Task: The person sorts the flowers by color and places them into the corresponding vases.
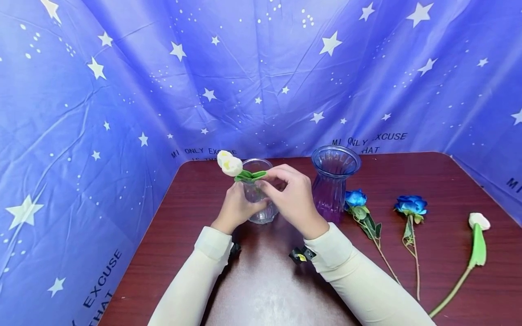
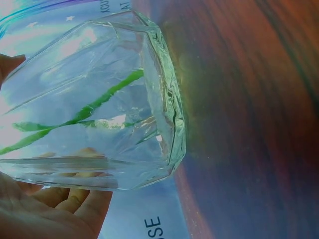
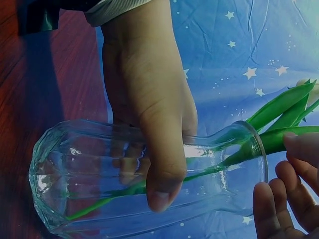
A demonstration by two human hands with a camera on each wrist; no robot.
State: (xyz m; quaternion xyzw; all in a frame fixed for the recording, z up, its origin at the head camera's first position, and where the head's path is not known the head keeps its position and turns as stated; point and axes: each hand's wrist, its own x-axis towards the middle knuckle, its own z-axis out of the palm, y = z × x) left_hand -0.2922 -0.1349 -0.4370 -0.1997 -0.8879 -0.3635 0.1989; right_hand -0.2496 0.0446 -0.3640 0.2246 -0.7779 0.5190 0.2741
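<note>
A clear glass vase (image 1: 263, 216) stands on the table, and my left hand (image 1: 234, 207) grips its side, thumb across the front and fingers behind. Two white tulips (image 1: 231, 166) lean out to the left over its rim. Their green stems (image 2: 94, 105) go down inside the glass and cross there in the left wrist view. With thumb and forefinger my right hand (image 1: 297, 195) pinches a tulip by its green leaves (image 1: 254, 175), just at the rim. The right wrist view shows the leaf base (image 3: 244, 152) at the vase mouth, beside the right fingertips (image 3: 299, 144).
A taller blue-tinted vase (image 1: 336, 172) stands just right of my right hand. Two blue flowers (image 1: 411, 206) and another white tulip (image 1: 479, 222) lie on the right side of the dark red table (image 1: 163, 253). A blue star-patterned curtain (image 1: 261, 81) surrounds the table.
</note>
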